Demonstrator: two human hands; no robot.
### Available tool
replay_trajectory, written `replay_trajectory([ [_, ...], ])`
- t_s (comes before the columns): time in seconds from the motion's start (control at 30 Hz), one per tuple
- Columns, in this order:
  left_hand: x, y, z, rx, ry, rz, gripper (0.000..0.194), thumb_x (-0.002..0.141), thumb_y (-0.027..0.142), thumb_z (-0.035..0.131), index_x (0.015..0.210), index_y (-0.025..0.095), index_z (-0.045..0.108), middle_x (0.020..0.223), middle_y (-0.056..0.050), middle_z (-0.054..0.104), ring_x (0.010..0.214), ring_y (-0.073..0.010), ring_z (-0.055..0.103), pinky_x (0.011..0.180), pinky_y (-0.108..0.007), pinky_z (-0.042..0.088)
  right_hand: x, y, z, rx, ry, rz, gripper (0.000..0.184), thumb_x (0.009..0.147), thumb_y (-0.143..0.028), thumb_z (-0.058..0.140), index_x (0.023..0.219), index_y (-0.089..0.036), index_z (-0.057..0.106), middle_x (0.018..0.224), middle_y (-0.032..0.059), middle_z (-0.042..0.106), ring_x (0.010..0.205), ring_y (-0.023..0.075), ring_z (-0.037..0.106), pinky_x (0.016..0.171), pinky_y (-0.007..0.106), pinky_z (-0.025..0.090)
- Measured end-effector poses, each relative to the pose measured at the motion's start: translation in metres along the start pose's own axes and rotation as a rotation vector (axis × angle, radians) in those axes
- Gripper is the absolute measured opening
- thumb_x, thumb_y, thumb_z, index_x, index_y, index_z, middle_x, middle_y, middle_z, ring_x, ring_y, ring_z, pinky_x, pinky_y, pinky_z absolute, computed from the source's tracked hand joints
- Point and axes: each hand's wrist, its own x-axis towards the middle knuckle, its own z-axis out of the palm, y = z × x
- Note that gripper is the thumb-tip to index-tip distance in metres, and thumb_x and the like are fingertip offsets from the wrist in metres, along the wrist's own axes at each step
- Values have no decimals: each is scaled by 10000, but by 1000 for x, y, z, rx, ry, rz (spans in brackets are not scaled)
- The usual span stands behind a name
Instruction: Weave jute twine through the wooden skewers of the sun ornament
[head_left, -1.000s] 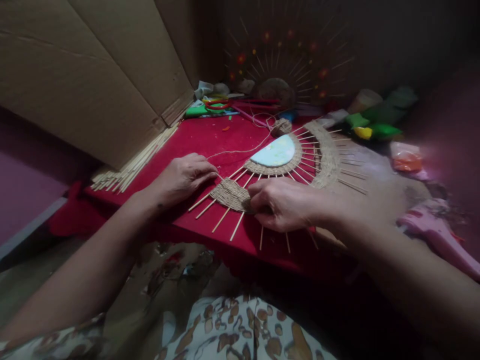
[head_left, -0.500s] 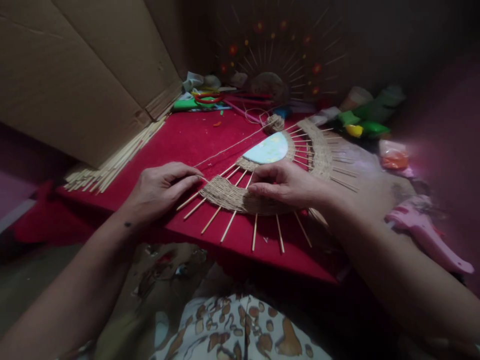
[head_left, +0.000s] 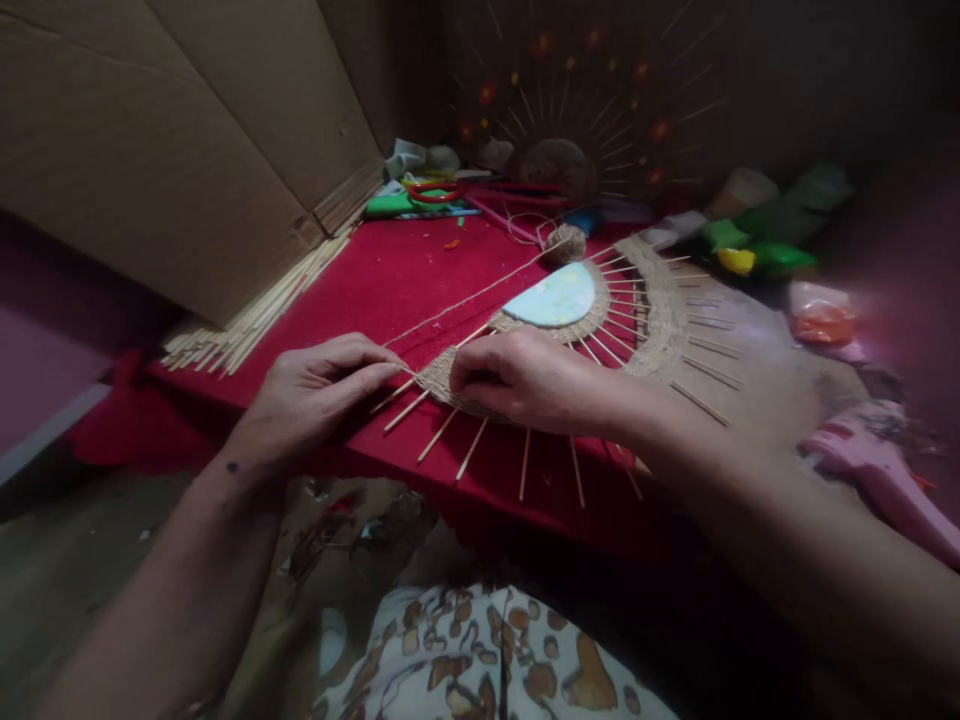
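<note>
A half-round frame of thin wooden sticks fans out on the red cloth, with a band of woven twine curving through it. At its centre lies a pale blue half disc. My left hand pinches the twine at the left end of the band; the strand runs back to a twine ball. My right hand rests over the left part of the band with its fingers curled together. What those fingertips hold, if anything, is hidden.
Loose sticks lie beside a large cardboard sheet at left. Scissors with an orange handle are at the back. A pink glue gun sits at right, near a small orange-filled bag. The red cloth's front edge faces me.
My right hand has moved left along the woven band, toward my left hand. My left hand keeps its pinch on the twine. The whole view has shifted slightly.
</note>
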Motion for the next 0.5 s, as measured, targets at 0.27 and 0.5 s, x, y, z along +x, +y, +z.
replay_trajectory([
  [0.27, -24, 0, -9, -9, -18, 115, 142, 863, 320, 613, 811, 220, 699, 861, -12, 651, 836, -150, 598, 758, -264, 472, 7, 3, 14, -226, -66, -64, 214, 903, -170, 488, 927, -191, 699, 902, 49, 657, 694, 111, 502, 594, 258, 272],
  [0.5, -34, -4, -10, -17, 7, 121, 77, 852, 267, 636, 855, 248, 711, 871, 2, 641, 843, -140, 592, 755, -272, 463, 8, -13, 21, -580, -130, -223, 230, 950, -133, 419, 1005, -127, 642, 926, 104, 621, 686, 135, 491, 539, 290, 234],
])
